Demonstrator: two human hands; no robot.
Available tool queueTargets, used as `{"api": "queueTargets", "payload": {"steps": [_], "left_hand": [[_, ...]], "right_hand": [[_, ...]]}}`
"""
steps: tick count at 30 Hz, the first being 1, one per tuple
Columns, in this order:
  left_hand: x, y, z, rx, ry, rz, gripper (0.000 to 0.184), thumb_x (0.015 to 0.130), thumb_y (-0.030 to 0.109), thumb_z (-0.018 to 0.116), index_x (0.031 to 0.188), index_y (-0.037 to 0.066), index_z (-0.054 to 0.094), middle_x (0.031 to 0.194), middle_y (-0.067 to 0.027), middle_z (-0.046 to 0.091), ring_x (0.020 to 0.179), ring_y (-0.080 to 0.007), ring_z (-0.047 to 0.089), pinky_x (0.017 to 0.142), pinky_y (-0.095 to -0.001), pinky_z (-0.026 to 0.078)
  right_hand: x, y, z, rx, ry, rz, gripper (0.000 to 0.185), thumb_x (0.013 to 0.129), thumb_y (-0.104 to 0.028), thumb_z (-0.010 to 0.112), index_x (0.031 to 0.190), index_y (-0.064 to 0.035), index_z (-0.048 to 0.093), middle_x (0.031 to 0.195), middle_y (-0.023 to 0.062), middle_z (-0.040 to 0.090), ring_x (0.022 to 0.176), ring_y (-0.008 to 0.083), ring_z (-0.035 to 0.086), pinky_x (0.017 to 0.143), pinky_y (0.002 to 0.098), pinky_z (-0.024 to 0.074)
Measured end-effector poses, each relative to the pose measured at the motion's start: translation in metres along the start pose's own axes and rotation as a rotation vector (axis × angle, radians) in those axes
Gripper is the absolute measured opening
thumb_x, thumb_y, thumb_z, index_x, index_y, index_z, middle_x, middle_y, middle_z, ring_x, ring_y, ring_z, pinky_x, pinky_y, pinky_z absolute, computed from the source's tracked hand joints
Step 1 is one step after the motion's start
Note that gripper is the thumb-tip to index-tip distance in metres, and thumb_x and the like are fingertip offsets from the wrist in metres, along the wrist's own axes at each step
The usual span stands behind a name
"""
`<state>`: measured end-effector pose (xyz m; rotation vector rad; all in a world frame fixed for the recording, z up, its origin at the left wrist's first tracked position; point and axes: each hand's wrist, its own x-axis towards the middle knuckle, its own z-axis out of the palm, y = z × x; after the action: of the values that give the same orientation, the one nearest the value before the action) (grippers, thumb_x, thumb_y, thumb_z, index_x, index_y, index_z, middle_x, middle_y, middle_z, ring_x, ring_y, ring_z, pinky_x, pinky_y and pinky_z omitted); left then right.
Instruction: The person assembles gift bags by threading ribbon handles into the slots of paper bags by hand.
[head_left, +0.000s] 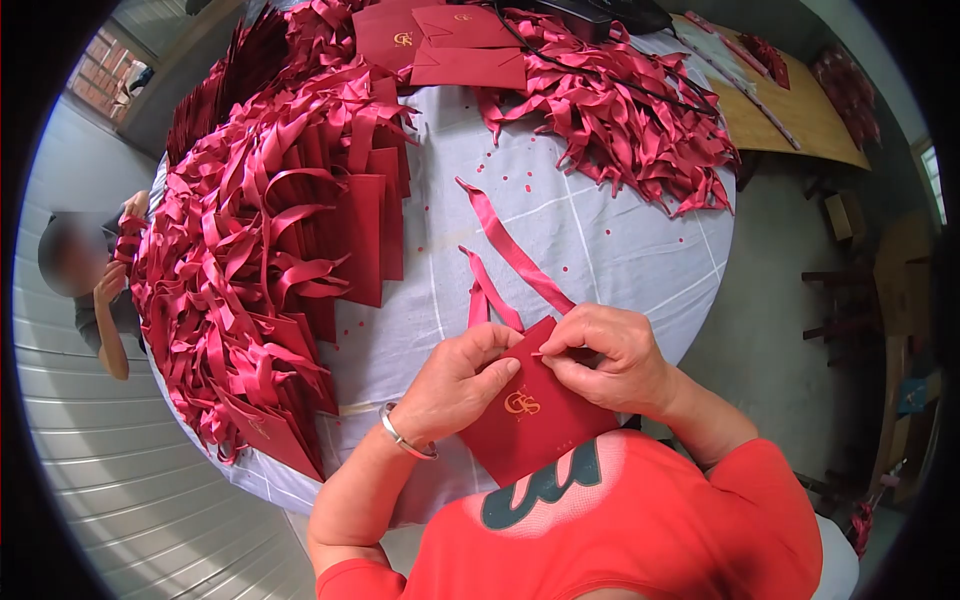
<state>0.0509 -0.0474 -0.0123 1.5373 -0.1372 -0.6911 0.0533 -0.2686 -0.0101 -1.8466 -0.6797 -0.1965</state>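
Observation:
A dark red paper gift bag [522,415] with a gold emblem lies tilted at the table's near edge, against the person's shirt. My left hand [462,378] grips its upper left edge, thumb on the front face. At the top right corner my right hand [610,358] is closed in a pinch; a small light tip shows at its fingertips, apparently ribbon end. A pink-red ribbon [510,240] stretches from beneath my right hand across the cloth. Another ribbon length [487,288] comes out behind the bag's top edge.
Many ribboned red bags [250,240] are heaped on the left of the round cloth-covered table [640,280]. Loose ribbons [630,120] pile at the far right; flat red bags [465,65] lie at the back. Small red dots dot the cloth. Another person [85,270] is at the left.

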Motion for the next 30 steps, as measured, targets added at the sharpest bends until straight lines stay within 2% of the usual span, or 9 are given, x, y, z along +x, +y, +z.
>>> {"api": "queueTargets", "payload": {"steps": [11, 14, 16, 19, 23, 25, 26, 29, 30], "left_hand": [[0.001, -0.001, 0.004, 0.079, 0.066, 0.034, 0.020, 0.095, 0.007, 0.062, 0.112, -0.004, 0.061, 0.097, -0.0076, 0.071, 0.088, -0.0095, 0.064, 0.076, -0.0265, 0.053], [0.001, -0.003, 0.005, 0.107, 0.102, 0.067, 0.019, 0.093, 0.006, 0.062, 0.108, -0.005, 0.062, 0.096, -0.0100, 0.072, 0.086, -0.0115, 0.066, 0.075, -0.0280, 0.054], [0.001, -0.006, 0.005, 0.083, 0.088, 0.073, 0.017, 0.092, 0.005, 0.061, 0.106, -0.005, 0.062, 0.092, -0.0108, 0.072, 0.085, -0.0128, 0.068, 0.073, -0.0288, 0.054], [0.004, -0.013, 0.005, 0.099, 0.118, 0.143, 0.015, 0.091, 0.005, 0.061, 0.103, -0.005, 0.063, 0.088, -0.0114, 0.072, 0.082, -0.0130, 0.068, 0.072, -0.0291, 0.054], [0.002, -0.013, 0.005, 0.106, 0.120, 0.136, 0.015, 0.091, 0.006, 0.061, 0.102, -0.004, 0.063, 0.086, -0.0122, 0.072, 0.080, -0.0133, 0.068, 0.070, -0.0298, 0.054], [-0.002, -0.007, 0.007, 0.153, 0.087, 0.155, 0.016, 0.091, 0.006, 0.061, 0.104, -0.002, 0.064, 0.088, -0.0139, 0.072, 0.080, -0.0154, 0.069, 0.070, -0.0306, 0.054], [-0.004, -0.004, 0.007, 0.183, 0.093, 0.192, 0.019, 0.091, 0.008, 0.061, 0.108, 0.000, 0.064, 0.090, -0.0163, 0.071, 0.081, -0.0220, 0.071, 0.072, -0.0331, 0.054], [-0.002, -0.008, 0.006, 0.241, 0.112, 0.254, 0.022, 0.091, 0.010, 0.061, 0.110, 0.000, 0.064, 0.092, -0.0186, 0.071, 0.082, -0.0293, 0.071, 0.073, -0.0358, 0.054], [-0.002, -0.006, 0.007, 0.238, 0.119, 0.268, 0.023, 0.092, 0.014, 0.062, 0.110, 0.000, 0.064, 0.092, -0.0190, 0.071, 0.083, -0.0327, 0.071, 0.073, -0.0378, 0.054]], "right_hand": [[0.017, -0.019, 0.003, -0.370, -0.119, -0.148, 0.016, 0.067, 0.002, 0.071, 0.079, -0.0050, 0.063, 0.072, 0.0063, 0.061, 0.064, 0.0254, 0.062, 0.056, 0.0354, 0.0499], [0.027, -0.033, 0.004, -0.514, -0.239, -0.112, 0.011, 0.071, -0.002, 0.069, 0.077, -0.0053, 0.060, 0.072, 0.0083, 0.060, 0.066, 0.0275, 0.063, 0.056, 0.0378, 0.0505], [0.036, -0.038, 0.004, -0.562, -0.424, -0.050, 0.021, 0.072, -0.012, 0.073, 0.087, -0.0020, 0.061, 0.077, 0.0123, 0.063, 0.071, 0.0307, 0.066, 0.063, 0.0404, 0.0536], [0.045, -0.034, 0.009, -0.488, -0.403, 0.045, 0.008, 0.075, -0.004, 0.066, 0.075, -0.0049, 0.058, 0.075, 0.0152, 0.062, 0.068, 0.0341, 0.065, 0.058, 0.0441, 0.0520], [0.045, -0.040, 0.012, -0.504, -0.397, 0.011, 0.009, 0.075, -0.005, 0.067, 0.077, -0.0036, 0.059, 0.074, 0.0156, 0.064, 0.068, 0.0352, 0.065, 0.059, 0.0449, 0.0520], [0.050, -0.032, 0.004, -0.397, -0.454, 0.111, 0.012, 0.075, -0.007, 0.070, 0.080, -0.0032, 0.059, 0.073, 0.0145, 0.064, 0.069, 0.0344, 0.066, 0.059, 0.0435, 0.0519], [0.055, -0.030, -0.001, -0.292, -0.452, 0.193, 0.017, 0.075, -0.011, 0.074, 0.081, -0.0039, 0.060, 0.071, 0.0131, 0.065, 0.068, 0.0341, 0.066, 0.059, 0.0427, 0.0512], [0.056, -0.034, -0.003, -0.362, -0.489, 0.209, 0.014, 0.076, -0.012, 0.071, 0.082, -0.0026, 0.063, 0.075, 0.0175, 0.066, 0.075, 0.0390, 0.066, 0.066, 0.0472, 0.0517], [0.051, -0.030, -0.003, -0.420, -0.473, 0.165, 0.021, 0.073, -0.013, 0.079, 0.081, -0.0040, 0.063, 0.076, 0.0119, 0.066, 0.071, 0.0317, 0.066, 0.062, 0.0393, 0.0512]]}}
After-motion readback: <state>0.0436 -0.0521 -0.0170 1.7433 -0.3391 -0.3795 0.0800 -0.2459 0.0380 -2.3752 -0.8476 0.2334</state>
